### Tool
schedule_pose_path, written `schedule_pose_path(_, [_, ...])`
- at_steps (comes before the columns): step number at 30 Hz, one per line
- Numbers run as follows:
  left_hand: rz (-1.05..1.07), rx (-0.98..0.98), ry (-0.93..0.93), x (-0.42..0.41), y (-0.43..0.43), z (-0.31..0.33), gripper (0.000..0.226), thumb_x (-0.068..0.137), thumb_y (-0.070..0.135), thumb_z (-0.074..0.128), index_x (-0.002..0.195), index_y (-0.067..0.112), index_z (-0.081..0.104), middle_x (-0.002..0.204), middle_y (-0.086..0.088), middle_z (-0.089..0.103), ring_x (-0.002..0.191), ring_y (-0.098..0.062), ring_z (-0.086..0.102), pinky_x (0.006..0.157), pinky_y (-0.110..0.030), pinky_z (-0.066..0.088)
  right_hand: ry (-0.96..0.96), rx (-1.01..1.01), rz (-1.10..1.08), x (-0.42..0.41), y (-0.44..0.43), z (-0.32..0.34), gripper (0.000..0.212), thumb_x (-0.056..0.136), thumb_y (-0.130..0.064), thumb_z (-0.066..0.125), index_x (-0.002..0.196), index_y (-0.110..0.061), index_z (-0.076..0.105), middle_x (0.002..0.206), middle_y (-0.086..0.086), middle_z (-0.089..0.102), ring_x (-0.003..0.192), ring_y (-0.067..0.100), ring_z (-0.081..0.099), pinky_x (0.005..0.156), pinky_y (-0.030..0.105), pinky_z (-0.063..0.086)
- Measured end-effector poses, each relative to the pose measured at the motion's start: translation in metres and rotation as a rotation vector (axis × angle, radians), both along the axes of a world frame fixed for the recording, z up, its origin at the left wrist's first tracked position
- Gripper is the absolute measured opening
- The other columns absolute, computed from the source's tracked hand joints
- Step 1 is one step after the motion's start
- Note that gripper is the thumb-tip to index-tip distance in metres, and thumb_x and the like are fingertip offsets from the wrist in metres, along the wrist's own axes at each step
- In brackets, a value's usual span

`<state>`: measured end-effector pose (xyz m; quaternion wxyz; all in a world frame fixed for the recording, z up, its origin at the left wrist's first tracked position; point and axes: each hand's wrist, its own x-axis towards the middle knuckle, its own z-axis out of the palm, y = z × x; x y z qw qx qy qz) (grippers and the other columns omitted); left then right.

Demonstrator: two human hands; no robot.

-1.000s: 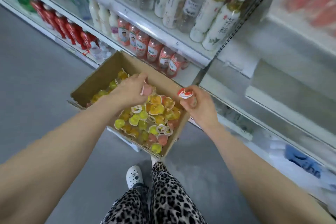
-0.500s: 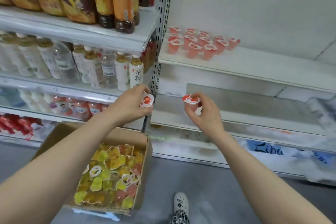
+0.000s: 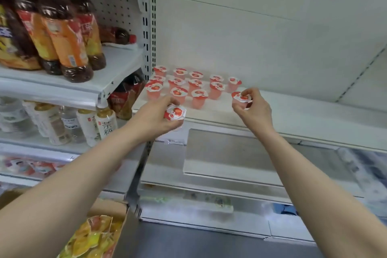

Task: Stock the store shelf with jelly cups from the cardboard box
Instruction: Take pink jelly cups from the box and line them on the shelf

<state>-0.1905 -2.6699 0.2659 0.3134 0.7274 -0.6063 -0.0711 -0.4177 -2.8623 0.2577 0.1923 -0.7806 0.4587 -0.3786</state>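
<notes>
My left hand (image 3: 156, 116) grips a pink jelly cup with a red-and-white strawberry lid (image 3: 175, 112), held just below the front edge of the white shelf (image 3: 293, 115). My right hand (image 3: 254, 108) pinches a second strawberry jelly cup (image 3: 241, 98) over that shelf, to the right of the cups standing there. Several pink jelly cups (image 3: 189, 85) stand upright in rows at the shelf's left end. The cardboard box (image 3: 109, 220) shows at the bottom left, filled with yellow, green and orange jelly cups (image 3: 92, 239).
Left of the perforated upright (image 3: 149, 48), shelves hold orange-labelled tea bottles (image 3: 65, 42) and pale drink bottles (image 3: 104, 125). The white shelf runs on to the right. Below it lie further white shelves (image 3: 230, 165) and grey floor (image 3: 199, 245).
Both hands rose from the box up to the shelf, each carrying a strawberry jelly cup. The view tilted up, so the shelf's cups are closer and the box dropped to the lower left corner.
</notes>
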Motion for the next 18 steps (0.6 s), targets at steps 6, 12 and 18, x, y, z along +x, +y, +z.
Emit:
schedule_pose_path(6, [0.095,-0.056,-0.022,-0.005,-0.050,0.002,0.050,0.080,0.046,0.073,0.124,0.028,0.055,0.122,0.013,0.059,0.098,0.005,0.047,0.072,0.001,0.031,0.080,0.110,0.029,0.010,-0.078,-0.011,0.029,0.078,-0.032,0.069,0.102,-0.029,0.053,0.104,-0.007,0.066,0.092,0.022,0.062,0.085,0.039,0.049])
schedule_pose_path(12, [0.102,-0.040,-0.011,-0.004,-0.075,-0.001,0.049,0.079,0.042,0.074,0.121,0.026,0.056,0.121,0.010,0.061,0.110,-0.008,0.054,0.091,-0.025,0.046,0.085,0.122,0.078,0.023,-0.115,-0.026,0.028,0.080,-0.029,0.070,0.102,-0.026,0.054,0.108,-0.005,0.067,0.097,0.023,0.062,0.082,0.035,0.044])
schedule_pose_path(18, [0.103,-0.043,-0.025,-0.005,-0.088,-0.002,0.049,0.079,0.041,0.074,0.122,0.023,0.057,0.121,0.009,0.061,0.109,-0.007,0.054,0.092,-0.026,0.046,0.062,0.129,0.086,0.025,-0.130,-0.034,0.027,0.081,-0.029,0.070,0.102,-0.027,0.054,0.108,-0.005,0.065,0.096,0.023,0.061,0.080,0.033,0.042])
